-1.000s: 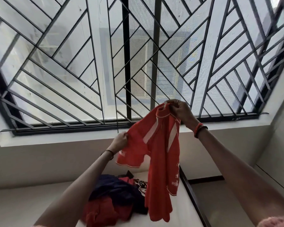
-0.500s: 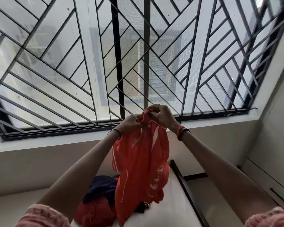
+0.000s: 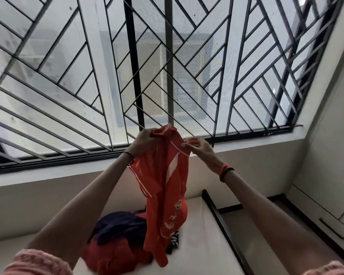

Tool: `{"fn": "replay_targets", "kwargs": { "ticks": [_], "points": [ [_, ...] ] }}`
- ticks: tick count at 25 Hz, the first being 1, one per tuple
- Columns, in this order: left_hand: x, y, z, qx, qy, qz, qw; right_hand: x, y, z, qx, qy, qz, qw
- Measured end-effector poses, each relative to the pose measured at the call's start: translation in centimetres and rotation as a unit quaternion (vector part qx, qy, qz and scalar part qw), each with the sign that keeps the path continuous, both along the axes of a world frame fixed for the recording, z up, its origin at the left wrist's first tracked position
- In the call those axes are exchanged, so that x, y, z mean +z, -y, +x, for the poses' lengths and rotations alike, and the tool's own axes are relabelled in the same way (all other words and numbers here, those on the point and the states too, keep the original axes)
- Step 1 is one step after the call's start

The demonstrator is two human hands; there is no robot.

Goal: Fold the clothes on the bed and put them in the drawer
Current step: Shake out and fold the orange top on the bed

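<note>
Shirt (image 3: 165,185), red, hangs with its long axis vertical, lower end pointing down over bed (image 3: 203,245). Left hand (image 3: 145,139) and right hand (image 3: 199,149) each pinch its top edge, fingers curled.

Two grips, the left grip (image 3: 145,139) and the right grip (image 3: 199,149). One orange-red jersey (image 3: 163,185). Three further garments on one bed (image 3: 203,245): one navy garment (image 3: 119,227), one red garment (image 3: 111,257), one black-and-white patterned piece (image 3: 174,240). One barred window (image 3: 167,66). One cabinet handle (image 3: 331,228).
</note>
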State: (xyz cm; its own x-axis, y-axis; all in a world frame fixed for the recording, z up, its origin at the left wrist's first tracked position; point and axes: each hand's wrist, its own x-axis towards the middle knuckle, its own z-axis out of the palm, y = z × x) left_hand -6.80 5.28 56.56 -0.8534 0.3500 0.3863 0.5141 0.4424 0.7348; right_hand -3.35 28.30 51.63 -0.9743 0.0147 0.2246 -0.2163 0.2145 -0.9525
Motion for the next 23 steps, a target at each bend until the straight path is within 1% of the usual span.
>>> {"fn": "replay_targets", "kwargs": {
  "ticks": [1,2,3,5,6,7,9,12,15,18,21,23],
  "points": [
    [0.3,0.2,0.0,0.006,0.004,0.007,1.0,-1.5,-0.1,0.3,-0.047,0.008,-0.019,0.999],
    [0.5,0.4,-0.1,0.011,0.005,0.012,1.0,-3.0,-0.3,0.7,-0.063,0.035,-0.044,0.996],
    [0.9,0.5,0.0,0.016,0.004,0.018,1.0,-4.5,-0.5,1.2,-0.046,0.079,-0.053,0.994],
    [1.6,0.4,0.3,0.02,0.001,0.024,1.0,-7.3,-0.7,2.3,0.056,0.186,-0.012,0.981],
    [1.9,0.3,0.4,0.021,0.0,0.025,0.999,-8.5,-0.5,2.7,0.106,0.22,0.012,0.97],
    [2.1,0.2,0.3,0.023,0.001,0.029,0.999,-9.4,-0.1,3.0,0.141,0.233,0.024,0.962],
    [2.4,0.0,0.3,0.021,0.01,0.042,0.999,-10.3,0.9,2.8,0.15,0.218,0.007,0.964],
    [2.5,0.0,0.6,0.026,0.013,0.048,0.998,-10.1,1.6,2.2,0.118,0.2,-0.043,0.972],
    [2.5,0.7,0.5,0.048,0.009,0.035,0.998,-9.9,1.0,1.8,0.11,0.217,-0.06,0.968],
    [2.0,1.8,0.2,0.094,0.011,0.012,0.995,-9.9,0.4,1.9,0.05,0.227,-0.076,0.97],
    [1.5,2.9,0.1,0.14,0.021,-0.012,0.99,-9.8,-0.4,1.9,-0.032,0.174,-0.107,0.978],
    [1.0,3.8,0.0,0.159,0.025,-0.016,0.987,-9.2,-1.2,2.1,-0.039,0.142,-0.131,0.98]
  ]
}}
